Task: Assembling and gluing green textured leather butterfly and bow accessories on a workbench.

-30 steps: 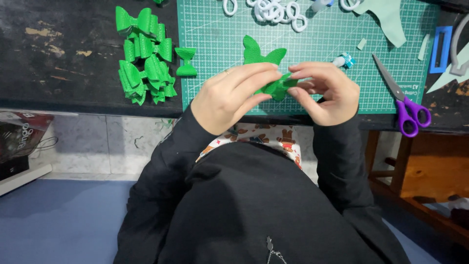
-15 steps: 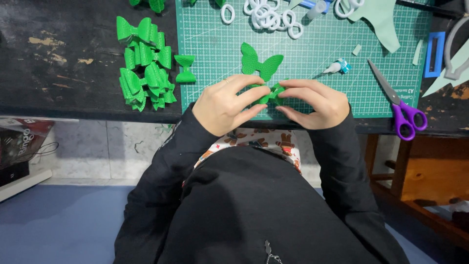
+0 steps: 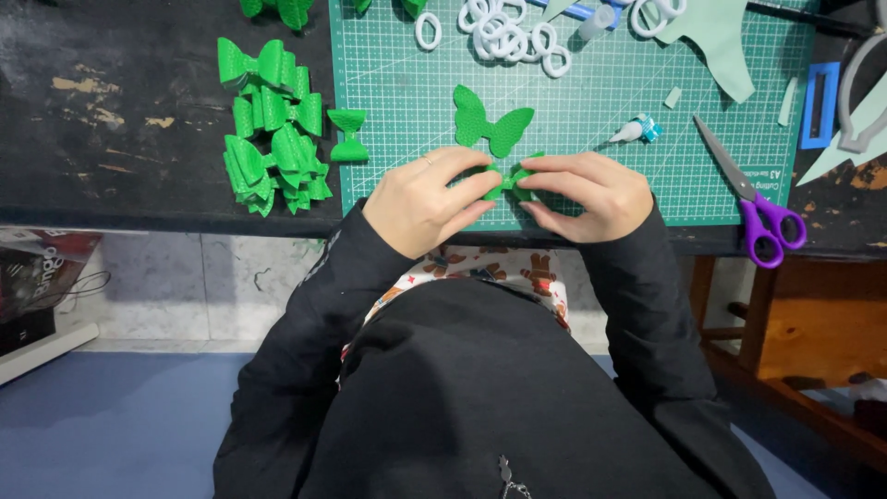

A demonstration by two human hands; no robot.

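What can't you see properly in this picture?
- Head view: the small green piece is mostly covered by the left hand and right hand.
- The white rings are cut off by the top edge.
- The grey band runs off the right edge.
- The table front edge is hidden by the black sleeves.

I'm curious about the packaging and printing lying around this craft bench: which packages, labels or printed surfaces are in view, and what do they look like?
Dark red-and-black printed package: lower left, below the table edge, flat and rectangular.
Green gridded cutting mat: on the dark table, rectangular, white lines, small white printing at its right corner.
Small white glue bottle with a blue label: lying on the mat's right part.
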